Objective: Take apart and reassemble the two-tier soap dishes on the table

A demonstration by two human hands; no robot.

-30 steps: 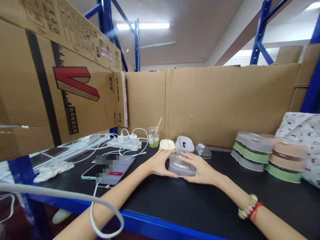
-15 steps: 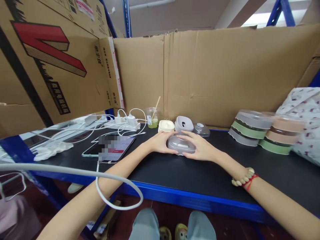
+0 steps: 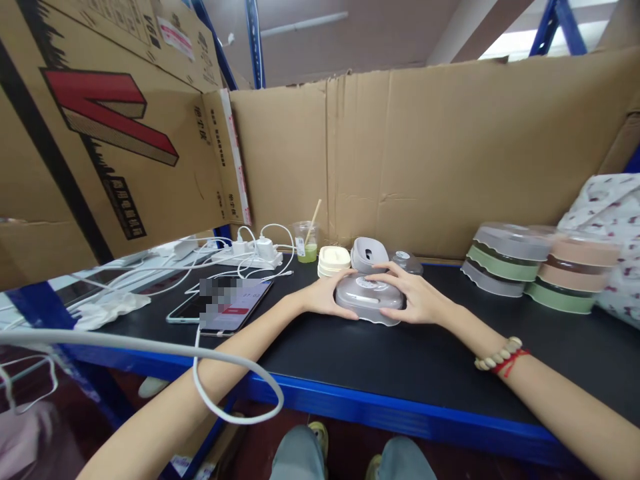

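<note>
Between my two hands is a grey container with a domed see-through lid [image 3: 369,293] and a wavy lower edge, resting on or just above the black tabletop. My left hand [image 3: 326,297] curves around its left side, thumb at the front. From the right, my right hand [image 3: 417,297] grips it, its fingers reaching over the top and its thumb low at the front. Just behind stand stacked cream boxes [image 3: 333,260] and grey pieces with a dark slot [image 3: 369,253]. A clear lid [image 3: 406,262] lies beyond my right fingers.
Stacked grey and green containers [image 3: 503,260] and peach and green ones [image 3: 577,270] stand at the right, by a patterned bag [image 3: 600,207]. Leftward are phones [image 3: 237,307], a power strip [image 3: 250,255] and a cup with green drink [image 3: 307,250]. A white cable [image 3: 150,341] loops across my left forearm.
Both hands and the grey container have shifted slightly right and nearer to me. More of its dome and wavy edge now shows, and the hands are a little further apart.
</note>
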